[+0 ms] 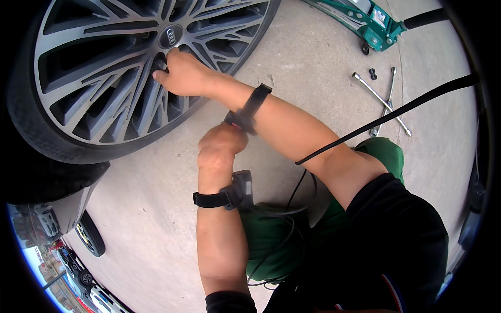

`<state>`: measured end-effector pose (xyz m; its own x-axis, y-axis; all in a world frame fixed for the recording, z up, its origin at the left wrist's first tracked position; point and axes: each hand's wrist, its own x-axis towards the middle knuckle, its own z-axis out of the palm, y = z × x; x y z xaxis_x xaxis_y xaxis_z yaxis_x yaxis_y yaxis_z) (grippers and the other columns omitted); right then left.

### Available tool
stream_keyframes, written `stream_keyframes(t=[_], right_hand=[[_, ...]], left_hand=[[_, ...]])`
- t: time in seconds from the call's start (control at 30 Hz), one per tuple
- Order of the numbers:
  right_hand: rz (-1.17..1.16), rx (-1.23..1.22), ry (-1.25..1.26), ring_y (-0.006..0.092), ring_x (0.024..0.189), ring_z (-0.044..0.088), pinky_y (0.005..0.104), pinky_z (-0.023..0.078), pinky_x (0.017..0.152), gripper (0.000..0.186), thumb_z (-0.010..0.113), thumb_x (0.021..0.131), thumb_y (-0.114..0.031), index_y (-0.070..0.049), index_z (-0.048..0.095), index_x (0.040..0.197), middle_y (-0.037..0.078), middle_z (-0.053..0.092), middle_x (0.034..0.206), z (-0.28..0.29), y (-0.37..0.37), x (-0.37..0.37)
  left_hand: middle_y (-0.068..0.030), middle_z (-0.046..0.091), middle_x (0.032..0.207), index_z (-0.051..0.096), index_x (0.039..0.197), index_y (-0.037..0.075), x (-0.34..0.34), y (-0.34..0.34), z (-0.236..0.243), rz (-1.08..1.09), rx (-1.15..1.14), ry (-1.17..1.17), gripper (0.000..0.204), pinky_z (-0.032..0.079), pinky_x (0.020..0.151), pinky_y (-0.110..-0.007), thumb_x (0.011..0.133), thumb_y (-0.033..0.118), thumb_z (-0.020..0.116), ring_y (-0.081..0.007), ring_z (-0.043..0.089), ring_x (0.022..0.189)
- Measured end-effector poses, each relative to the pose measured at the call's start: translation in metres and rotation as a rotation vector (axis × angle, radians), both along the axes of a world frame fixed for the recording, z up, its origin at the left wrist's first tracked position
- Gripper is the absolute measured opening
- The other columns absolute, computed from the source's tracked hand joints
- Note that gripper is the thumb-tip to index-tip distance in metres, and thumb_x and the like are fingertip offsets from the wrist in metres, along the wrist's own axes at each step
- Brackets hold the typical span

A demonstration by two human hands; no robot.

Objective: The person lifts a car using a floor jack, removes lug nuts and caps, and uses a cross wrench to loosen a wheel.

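A large grey multi-spoke car wheel [104,122] with a black tyre [39,130] fills the upper left. My right hand [182,73] reaches across to its middle, just below the round centre cap [170,36]. Thumb and fingers are bent together at a dark recess among the spokes; whatever they pinch is hidden. Below it, near my right wrist, my left hand [223,142] is closed, knuckles up, and its fingertips and any contents do not show. Each wrist wears a black strap with a small dark box.
On the concrete floor to the right lie a silver cross-shaped lug wrench [387,104] and small black round pieces [372,74]. Beyond them stands a green floor jack [376,26]. A black cable [386,117] crosses my right arm. Another tyre [90,235] is at lower left.
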<state>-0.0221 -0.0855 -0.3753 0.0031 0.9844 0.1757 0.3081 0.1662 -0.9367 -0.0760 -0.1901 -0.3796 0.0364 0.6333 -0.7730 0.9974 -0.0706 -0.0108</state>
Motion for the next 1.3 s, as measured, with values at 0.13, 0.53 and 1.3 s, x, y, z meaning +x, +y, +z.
stream_keyframes(t=[0.13, 0.53, 1.3], right_hand=[[-0.014, -0.014, -0.097, 0.0427, 0.09, 0.065, 0.0462, 0.05, 0.081, 0.053, 0.059, 0.095, -0.039, 0.014, 0.059, 0.095, 0.03, 0.065, 0.086, -0.007, 0.002, 0.027], [-0.016, -0.113, 0.013, 0.0455, 0.094, 0.064, 0.0466, 0.05, 0.087, 0.05, 0.055, 0.09, -0.037, 0.011, 0.067, 0.088, 0.033, 0.065, 0.088, -0.002, 0.01, 0.019], [-0.036, -0.047, -0.044, 0.0457, 0.085, 0.063, 0.0486, 0.05, 0.082, 0.05, 0.045, 0.095, -0.033, 0.009, 0.066, 0.08, 0.03, 0.065, 0.083, -0.01, -0.001, 0.006]], left_hand=[[-0.0198, 0.058, 0.13, 0.061, 0.125, 0.005, 0.02, 0.006, -0.009, -0.065, -0.006, -0.05, 0.044, 0.044, 0.103, -0.041, 0.093, 0.031, 0.046, -0.0325, 0.056, 0.122], [-0.0165, 0.06, 0.13, 0.06, 0.129, 0.01, 0.017, 0.008, -0.011, -0.102, -0.078, 0.022, 0.045, 0.045, 0.101, -0.04, 0.095, 0.031, 0.04, -0.031, 0.056, 0.122], [-0.0214, 0.058, 0.132, 0.053, 0.133, -0.001, -0.025, 0.022, -0.017, 0.171, 0.038, -0.153, 0.051, 0.042, 0.103, -0.04, 0.093, 0.029, 0.044, -0.0312, 0.055, 0.122]])
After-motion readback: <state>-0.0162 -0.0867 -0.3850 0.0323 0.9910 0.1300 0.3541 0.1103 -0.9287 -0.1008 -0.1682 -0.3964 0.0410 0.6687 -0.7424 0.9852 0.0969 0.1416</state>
